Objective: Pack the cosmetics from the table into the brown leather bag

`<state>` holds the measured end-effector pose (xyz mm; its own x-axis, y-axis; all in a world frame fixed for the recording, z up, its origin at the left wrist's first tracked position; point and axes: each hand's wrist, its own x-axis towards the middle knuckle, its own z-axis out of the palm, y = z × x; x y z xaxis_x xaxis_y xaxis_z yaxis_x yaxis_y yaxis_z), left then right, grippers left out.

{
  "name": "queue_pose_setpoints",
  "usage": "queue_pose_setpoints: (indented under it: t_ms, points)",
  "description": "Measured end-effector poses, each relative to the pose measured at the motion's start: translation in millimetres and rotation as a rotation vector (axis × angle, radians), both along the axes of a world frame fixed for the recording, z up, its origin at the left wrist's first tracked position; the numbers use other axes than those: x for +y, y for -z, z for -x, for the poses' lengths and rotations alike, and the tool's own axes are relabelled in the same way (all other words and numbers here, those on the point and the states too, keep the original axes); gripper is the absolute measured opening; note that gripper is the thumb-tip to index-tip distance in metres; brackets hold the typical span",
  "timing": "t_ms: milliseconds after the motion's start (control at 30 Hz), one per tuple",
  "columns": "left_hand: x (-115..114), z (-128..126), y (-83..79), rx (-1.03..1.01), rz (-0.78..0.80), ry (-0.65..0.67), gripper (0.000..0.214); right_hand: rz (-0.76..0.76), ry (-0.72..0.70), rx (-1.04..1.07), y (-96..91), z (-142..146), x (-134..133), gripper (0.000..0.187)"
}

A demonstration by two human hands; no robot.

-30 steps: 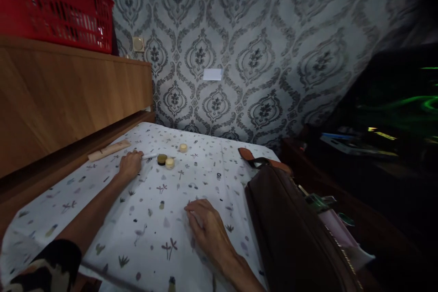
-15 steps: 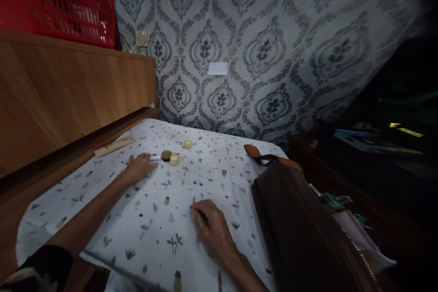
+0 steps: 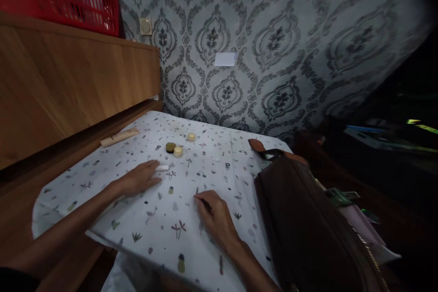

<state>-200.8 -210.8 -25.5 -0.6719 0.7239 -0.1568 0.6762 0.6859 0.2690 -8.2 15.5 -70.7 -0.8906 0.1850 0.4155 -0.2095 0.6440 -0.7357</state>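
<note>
A short white tube (image 3: 162, 168) pokes out from the fingers of my left hand (image 3: 142, 178), which is closed round its near end, low over the patterned cloth. Past it stand a small jar with a dark olive lid (image 3: 170, 147) and, touching it, a small cream-coloured jar (image 3: 178, 151). Another cream-coloured jar (image 3: 191, 137) sits farther back. My right hand (image 3: 215, 216) rests on the cloth with its fingers curled in, and no object shows in it.
White printed cloth (image 3: 160, 232) covers the table. A beige tube (image 3: 119, 137) lies along the left edge by a wooden cabinet (image 3: 78, 82). On the right is a dark brown bag (image 3: 301, 223) with a tan strap (image 3: 257, 146). A red basket (image 3: 78, 0) sits on the cabinet.
My left hand has drawn the white tube nearer to me, away from the olive-lidded jar. The right hand keeps its place on the cloth. The view has tilted slightly down.
</note>
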Motion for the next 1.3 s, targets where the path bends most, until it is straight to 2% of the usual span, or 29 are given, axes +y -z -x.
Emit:
queue_pose_setpoints:
  t_ms: [67, 167, 267, 333, 433, 533, 733, 800, 833, 933, 1033, 1167, 1233, 1300]
  points:
    - [-6, -12, -6.6, -0.043, -0.023, 0.060, 0.067, -0.001, 0.003, -0.003, 0.4, 0, 0, 0.022]
    - [-10, -28, -8.1, -0.027, 0.009, 0.026, 0.066, 0.000, 0.010, -0.001, 1.3, 0, 0, 0.022]
    - [-10, -42, -0.8, 0.056, 0.048, -0.017, 0.061, 0.001, 0.010, 0.004, 1.9, -1, -1, 0.022]
    - [-9, -52, 2.5, 0.136, 0.019, 0.000, 0.052, 0.001, 0.007, 0.007, 2.1, -1, -1, 0.022]
    - [-7, -63, -0.9, 0.244, -0.009, 0.046, 0.044, 0.003, 0.008, 0.005, 1.8, -1, 0, 0.022]
    - [-3, -64, -9.2, 0.262, 0.008, 0.062, 0.032, 0.005, 0.010, -0.001, 0.8, -1, 0, 0.022]
    - [2, -57, -12.0, 0.117, -0.142, 0.035, 0.022, 0.012, 0.013, 0.003, -0.6, -2, 0, 0.022]
    - [4, -57, -7.9, 0.069, -0.182, 0.020, 0.022, 0.016, 0.016, 0.003, -0.3, -2, -1, 0.023]
    - [4, -58, -4.9, 0.062, -0.185, 0.014, 0.029, 0.019, 0.017, 0.002, -0.1, -2, -1, 0.023]
    - [6, -63, 8.0, 0.075, -0.103, 0.016, 0.066, 0.026, 0.022, -0.002, 0.6, -2, -1, 0.022]
    - [9, -79, 23.9, 0.048, -0.037, 0.091, 0.083, 0.023, 0.027, -0.006, 1.6, -2, -1, 0.022]
    - [15, -109, 40.8, 0.127, -0.132, 0.271, 0.075, 0.027, 0.042, -0.002, 2.2, -2, -1, 0.022]
    - [16, -120, 44.8, 0.151, -0.157, 0.331, 0.061, 0.037, 0.045, 0.001, 1.0, -3, -1, 0.022]
    - [15, -125, 44.6, 0.135, -0.173, 0.389, 0.059, 0.042, 0.034, -0.005, -1.6, -4, -2, 0.024]
